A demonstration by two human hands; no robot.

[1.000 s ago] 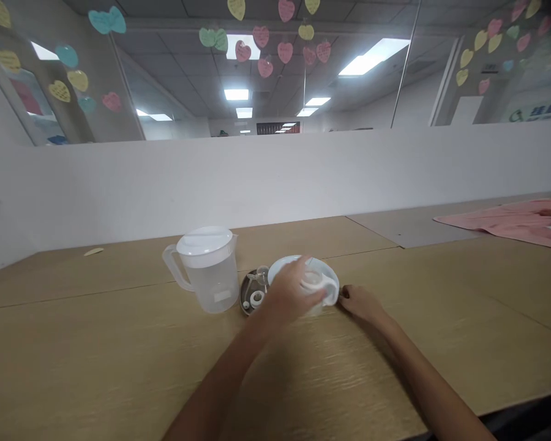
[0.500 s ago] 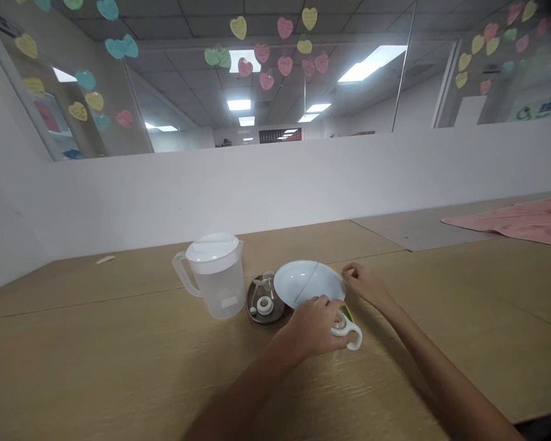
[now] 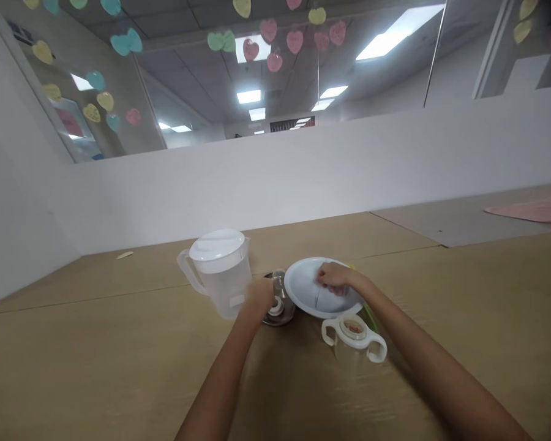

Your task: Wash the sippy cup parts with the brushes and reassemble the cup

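My left hand (image 3: 259, 297), smeared by motion, is at the left edge of a small dark round dish (image 3: 287, 317), close beside the pitcher; its fingertips are hard to make out. In the dish are a white ring-shaped cap (image 3: 276, 306) and a clear dome-shaped piece (image 3: 279, 278). My right hand (image 3: 337, 277) is over a white oval plate (image 3: 300, 285), its fingers curled together; what they hold, if anything, is hidden. A thin line crosses the plate near those fingertips. In front of the plate an uncapped clear baby bottle with two white handles (image 3: 353, 337) stands upright.
A translucent pitcher with a white lid (image 3: 220, 269) stands left of the dish. Something green (image 3: 370, 317) shows behind the plate's right edge. A pink cloth (image 3: 532, 209) lies at far right, and a small pale flat piece (image 3: 125, 255) at back left. A white wall (image 3: 257, 184) backs the table.
My left hand has let go of the bottle and moved left to the dish. My right hand has moved from the plate's right rim to over its inside. The view has shifted somewhat.
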